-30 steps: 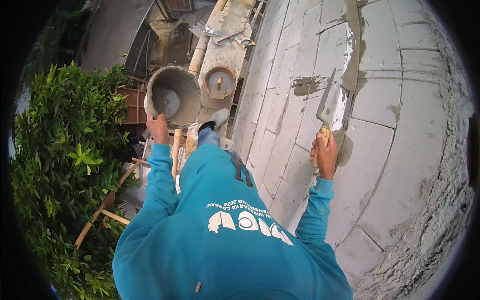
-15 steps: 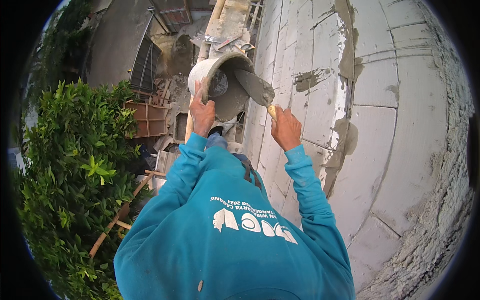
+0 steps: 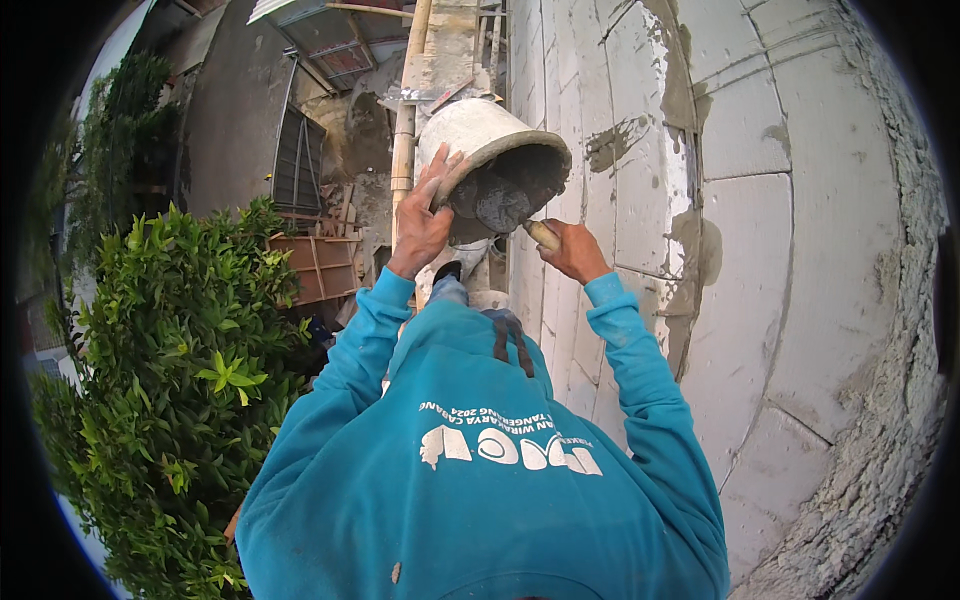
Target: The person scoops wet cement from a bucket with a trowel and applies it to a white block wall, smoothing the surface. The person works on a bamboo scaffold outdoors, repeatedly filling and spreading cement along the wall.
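Bucket (image 3: 475, 125), round, pale grey, mortar-crusted at the rim; tilted, with mouth toward the wearer and the block wall; located ahead of the body, between bamboo pole and wall; underside support hidden. Wet grey mortar (image 3: 545, 170) inside.

Left hand (image 3: 425, 222): opened wide, with fingers extended against the outer side of the bucket, near the rim; thumb contact with the rim not clear.

Right hand (image 3: 575, 250): closed around the wooden handle of a trowel (image 3: 543, 236), with blade inside the bucket mouth, mortar-coated and partly lost in the dark interior.

Block wall (image 3: 740, 270), light grey, to the right, with a dark mortar smear (image 3: 612, 148) beside a long mortar-edged strip.

Bamboo pole (image 3: 403, 140), left of the bucket, running lengthwise. Leafy shrub (image 3: 180, 400), green, lower left. Sweatshirt (image 3: 490, 530), teal, white lettering on the front, on the wearer
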The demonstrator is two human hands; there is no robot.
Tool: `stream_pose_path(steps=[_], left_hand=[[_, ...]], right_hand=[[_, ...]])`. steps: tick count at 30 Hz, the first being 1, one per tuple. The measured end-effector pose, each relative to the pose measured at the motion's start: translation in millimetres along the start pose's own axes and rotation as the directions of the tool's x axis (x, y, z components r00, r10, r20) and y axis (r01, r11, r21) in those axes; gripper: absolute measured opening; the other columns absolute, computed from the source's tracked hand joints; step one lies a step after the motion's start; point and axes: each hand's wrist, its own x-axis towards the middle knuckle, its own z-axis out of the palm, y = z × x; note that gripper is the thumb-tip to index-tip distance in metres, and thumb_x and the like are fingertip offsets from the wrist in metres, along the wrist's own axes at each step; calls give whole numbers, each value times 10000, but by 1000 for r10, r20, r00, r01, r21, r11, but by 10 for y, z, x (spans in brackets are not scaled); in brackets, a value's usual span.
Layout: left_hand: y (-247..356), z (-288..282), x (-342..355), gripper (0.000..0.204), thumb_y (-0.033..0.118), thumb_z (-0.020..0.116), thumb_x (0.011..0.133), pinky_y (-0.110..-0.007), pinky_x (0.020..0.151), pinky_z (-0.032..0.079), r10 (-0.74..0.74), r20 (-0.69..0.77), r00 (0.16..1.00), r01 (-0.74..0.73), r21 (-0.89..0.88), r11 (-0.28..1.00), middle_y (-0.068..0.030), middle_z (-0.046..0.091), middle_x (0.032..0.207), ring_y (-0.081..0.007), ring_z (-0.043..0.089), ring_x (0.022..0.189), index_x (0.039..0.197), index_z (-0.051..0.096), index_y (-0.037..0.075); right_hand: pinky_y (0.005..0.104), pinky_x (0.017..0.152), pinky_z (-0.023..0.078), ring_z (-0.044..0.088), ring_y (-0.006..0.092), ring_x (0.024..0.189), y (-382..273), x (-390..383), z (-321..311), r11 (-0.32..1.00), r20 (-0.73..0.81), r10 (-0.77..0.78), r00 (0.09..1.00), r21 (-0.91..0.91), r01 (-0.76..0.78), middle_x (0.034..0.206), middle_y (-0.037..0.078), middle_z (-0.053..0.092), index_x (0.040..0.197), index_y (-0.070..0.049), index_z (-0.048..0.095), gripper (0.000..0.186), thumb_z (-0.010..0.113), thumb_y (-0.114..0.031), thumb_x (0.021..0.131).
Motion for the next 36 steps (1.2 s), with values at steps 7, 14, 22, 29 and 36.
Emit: stream_pose_path(steps=[7, 14, 22, 29, 36], left_hand=[[-468, 14, -132, 693, -42, 516, 762, -251, 1061, 364, -303, -170, 938, 274, -178, 945, -118, 545, 1424, -163, 509, 1270, 1452, 457, -24], [-1157, -261, -592, 721, -56, 487, 746, -219, 980, 406, -447, -407, 796, 389, -221, 894, -113, 555, 1394, -153, 548, 1173, 1463, 411, -62], [-1517, -959, -1277, 627, -56, 547, 763, -250, 860, 463, -498, -625, 600, 526, -161, 835, -87, 658, 1171, -159, 609, 966, 1389, 510, -35], [-1398, -1256, -1801, 562, -68, 549, 759, -261, 861, 468, -497, -757, 424, 545, -225, 808, -100, 674, 1141, -181, 623, 957, 1320, 551, -54], [-1185, -1279, -2060, 582, -99, 524, 750, -271, 878, 478, -591, -760, 270, 610, -340, 715, -95, 663, 1173, -185, 628, 990, 1331, 545, -59]], right_hand=[[446, 785, 536, 670, 423, 876, -238, -52, 838, 900, -142, -18, 990, 429, 78, 948, 252, 686, 1154, -19, 654, 448, 744, -235, 773], [438, 770, 525, 675, 382, 839, -392, -294, 679, 882, -54, -5, 999, 471, 30, 929, 230, 688, 1139, 8, 640, 427, 742, -249, 813], [264, 406, 496, 566, 101, 514, 829, 205, -7, 479, 167, 462, 871, 779, -404, 741, 49, 597, 1032, -33, 581, 318, 660, -330, 952], [264, 396, 482, 570, 99, 518, 339, -317, -846, 555, -77, 491, 868, 796, -243, 743, 32, 589, 1017, -59, 570, 274, 659, -310, 956], [327, 422, 521, 620, 152, 539, 1235, 542, 504, 593, 76, 612, 787, 615, -520, 798, 82, 647, 1047, -29, 631, 284, 710, -251, 890]])
